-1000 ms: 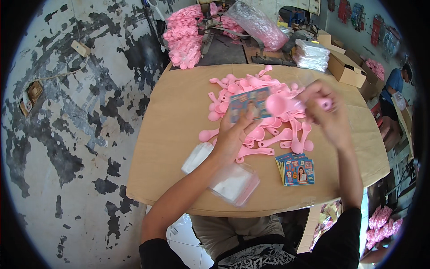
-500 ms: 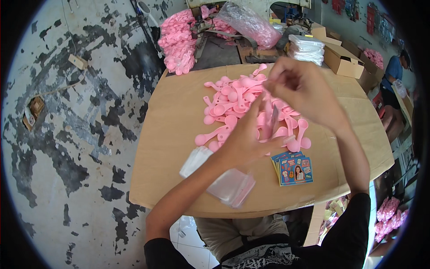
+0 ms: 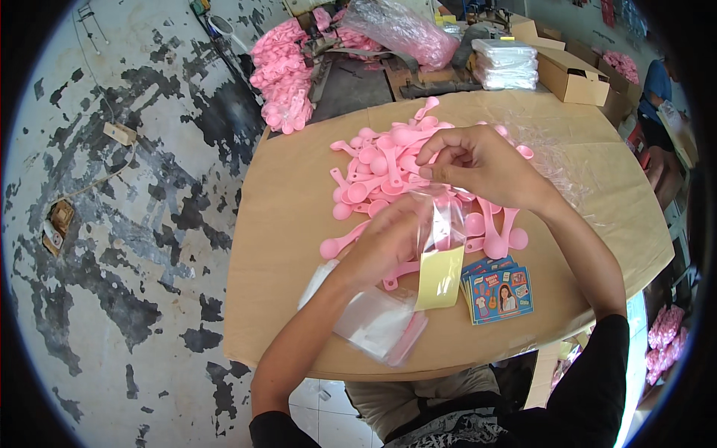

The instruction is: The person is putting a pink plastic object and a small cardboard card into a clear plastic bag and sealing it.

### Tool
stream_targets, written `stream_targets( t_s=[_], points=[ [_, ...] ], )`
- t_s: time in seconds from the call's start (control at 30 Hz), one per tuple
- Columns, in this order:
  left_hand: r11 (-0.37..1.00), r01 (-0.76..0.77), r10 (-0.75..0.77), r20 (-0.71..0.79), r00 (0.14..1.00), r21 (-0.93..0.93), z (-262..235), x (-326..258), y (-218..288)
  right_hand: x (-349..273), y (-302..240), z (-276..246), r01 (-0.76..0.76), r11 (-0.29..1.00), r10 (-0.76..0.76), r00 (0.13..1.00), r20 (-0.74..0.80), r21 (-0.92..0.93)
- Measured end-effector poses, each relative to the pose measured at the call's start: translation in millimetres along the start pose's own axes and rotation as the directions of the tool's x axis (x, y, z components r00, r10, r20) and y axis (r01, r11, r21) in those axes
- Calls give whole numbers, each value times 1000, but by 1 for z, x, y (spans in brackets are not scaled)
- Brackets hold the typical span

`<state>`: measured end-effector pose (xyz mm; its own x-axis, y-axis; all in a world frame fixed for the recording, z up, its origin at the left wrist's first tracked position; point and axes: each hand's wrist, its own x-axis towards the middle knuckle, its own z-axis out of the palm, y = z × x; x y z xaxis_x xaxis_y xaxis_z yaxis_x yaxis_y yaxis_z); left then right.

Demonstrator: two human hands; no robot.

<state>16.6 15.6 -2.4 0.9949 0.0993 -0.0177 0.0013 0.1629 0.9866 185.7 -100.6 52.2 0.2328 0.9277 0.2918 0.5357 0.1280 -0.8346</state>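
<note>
My left hand (image 3: pixel 390 237) is closed on the edge of a clear plastic bag (image 3: pixel 447 218). A pale yellow card (image 3: pixel 439 278) shows at the bag's lower end, and something pink shows through the film above it. Just over the bag's top edge, the fingers of my right hand (image 3: pixel 482 166) are pinched together; what lies between them cannot be made out. Beyond both hands spreads a heap of pink measuring scoops (image 3: pixel 388 160). Stacked flat clear bags (image 3: pixel 373 325) lie beneath my left forearm. Blue printed cards (image 3: pixel 502 295) sit fanned in a small pile to the right.
Thin clear plastic strips (image 3: pixel 556 168) are scattered on the brown-papered table (image 3: pixel 276 224) at right. At the back stand bagged pink scoops (image 3: pixel 282 75), a large clear bag (image 3: pixel 399 33), stacked clear packets (image 3: pixel 506 63) and a cardboard box (image 3: pixel 571 77). Another person (image 3: pixel 656 93) is at far right.
My left hand has come down and nearer with the bag, turning it so the yellow card faces up. My right hand has moved slightly down, and the plastic strips at right now show.
</note>
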Motion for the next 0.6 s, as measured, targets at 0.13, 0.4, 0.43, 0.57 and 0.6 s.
stream_targets(
  t_s=[0.13,0.4,0.43,0.57,0.6],
  points=[
    [994,-111,105,-203,973,-15,-7,7,-12,3,14,8,301,875,-369,922,-119,-380],
    [954,-227,277,-288,917,196,1,5,-17,-2,17,17,434,524,-520,845,128,-733],
    [946,-184,253,-253,934,267,-4,5,-19,-1,20,16,457,498,-537,830,152,-737],
    [775,-96,262,-178,949,625,-8,2,-18,0,26,16,515,413,-554,797,242,-751],
    [776,-95,260,-179,949,623,-7,2,-17,0,27,17,515,415,-552,798,242,-750]
  ],
)
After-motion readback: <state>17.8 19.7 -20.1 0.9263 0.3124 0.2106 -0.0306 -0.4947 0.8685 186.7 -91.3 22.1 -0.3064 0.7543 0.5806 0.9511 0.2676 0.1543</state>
